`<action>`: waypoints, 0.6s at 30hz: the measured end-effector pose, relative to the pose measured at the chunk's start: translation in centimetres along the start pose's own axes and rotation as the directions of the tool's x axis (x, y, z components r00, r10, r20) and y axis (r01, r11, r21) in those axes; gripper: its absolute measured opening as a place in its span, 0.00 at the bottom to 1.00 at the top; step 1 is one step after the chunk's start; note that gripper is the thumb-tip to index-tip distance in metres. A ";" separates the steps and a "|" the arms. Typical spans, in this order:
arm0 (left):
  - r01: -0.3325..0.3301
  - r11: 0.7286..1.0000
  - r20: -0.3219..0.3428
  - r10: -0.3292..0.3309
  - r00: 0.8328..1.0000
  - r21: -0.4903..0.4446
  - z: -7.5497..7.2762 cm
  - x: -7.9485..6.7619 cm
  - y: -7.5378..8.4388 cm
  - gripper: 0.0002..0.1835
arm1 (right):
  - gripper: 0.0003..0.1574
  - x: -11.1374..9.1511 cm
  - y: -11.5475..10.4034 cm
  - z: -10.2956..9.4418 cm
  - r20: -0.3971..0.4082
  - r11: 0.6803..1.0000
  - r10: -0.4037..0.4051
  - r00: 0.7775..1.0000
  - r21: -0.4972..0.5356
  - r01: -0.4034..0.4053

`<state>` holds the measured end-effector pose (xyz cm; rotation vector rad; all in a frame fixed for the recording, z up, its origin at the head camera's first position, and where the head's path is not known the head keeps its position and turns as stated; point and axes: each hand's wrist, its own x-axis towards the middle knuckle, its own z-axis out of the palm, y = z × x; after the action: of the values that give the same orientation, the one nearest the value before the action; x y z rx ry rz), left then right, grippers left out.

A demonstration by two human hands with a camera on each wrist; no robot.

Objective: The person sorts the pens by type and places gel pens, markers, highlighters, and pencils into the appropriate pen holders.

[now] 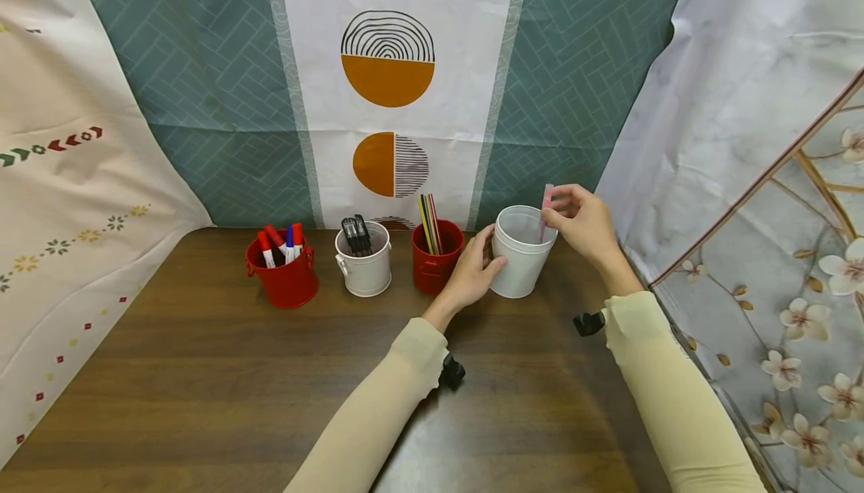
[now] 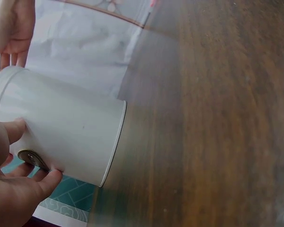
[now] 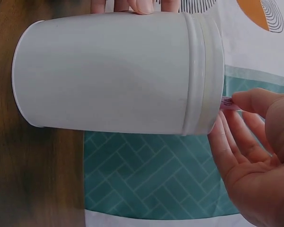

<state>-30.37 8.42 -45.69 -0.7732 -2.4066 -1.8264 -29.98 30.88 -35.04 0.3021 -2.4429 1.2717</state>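
A large white bucket (image 1: pixel 518 266) stands at the right of a row of containers on the wooden table. My left hand (image 1: pixel 472 272) holds it from the left side; in the left wrist view the thumb and fingers (image 2: pixel 49 182) are on its wall, around a dark oval fitting (image 2: pixel 32 157). My right hand (image 1: pixel 582 219) is above the bucket's right rim, pinching a pink see-through strip (image 1: pixel 548 194) between thumb and fingers. The strip stands nearly upright, its lower part inside the bucket. In the right wrist view only a short end of the pink strip (image 3: pixel 228 103) shows past the rim.
To the left stand a red bucket (image 1: pixel 437 277) with thin coloured sticks, a small white bucket (image 1: pixel 367 275) with black-capped pens, and another red bucket (image 1: pixel 290 289) with red and blue markers. Patterned cloth (image 1: pixel 567 65) hangs behind the wooden table (image 1: pixel 202 388) and along both sides.
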 end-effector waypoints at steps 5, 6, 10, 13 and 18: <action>0.007 1.000 -0.006 -0.007 1.000 0.009 0.0 0.0 0.0 0.38 | 0.22 -0.1 -0.2 -0.3 0.003 1.000 -0.009 1.000 -0.023 0.009; 0.008 1.000 -0.005 -0.008 1.000 0.011 0.0 0.0 0.0 0.38 | 0.21 -0.2 -0.3 -0.6 -0.002 0.999 -0.013 1.000 -0.035 0.012; 0.007 1.000 0.003 -0.008 1.000 0.013 0.0 0.1 0.1 0.38 | 0.18 -0.8 -0.9 -2.8 -0.047 0.991 -0.022 0.999 -0.135 0.016; 0.006 1.000 0.005 -0.006 1.000 0.016 -0.1 0.1 0.1 0.38 | 0.17 -1.6 -1.5 -5.5 -0.043 0.965 -0.017 0.999 -0.263 0.005; 0.001 1.000 0.005 -0.001 1.000 0.023 -0.3 0.3 0.2 0.39 | 0.19 -3.4 -1.2 -9.7 0.080 0.890 0.034 0.996 -0.456 0.006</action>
<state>-30.60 8.27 -45.34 -0.7753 -2.4270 -1.7962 -24.30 38.24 -30.43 0.2101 -2.7256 0.6604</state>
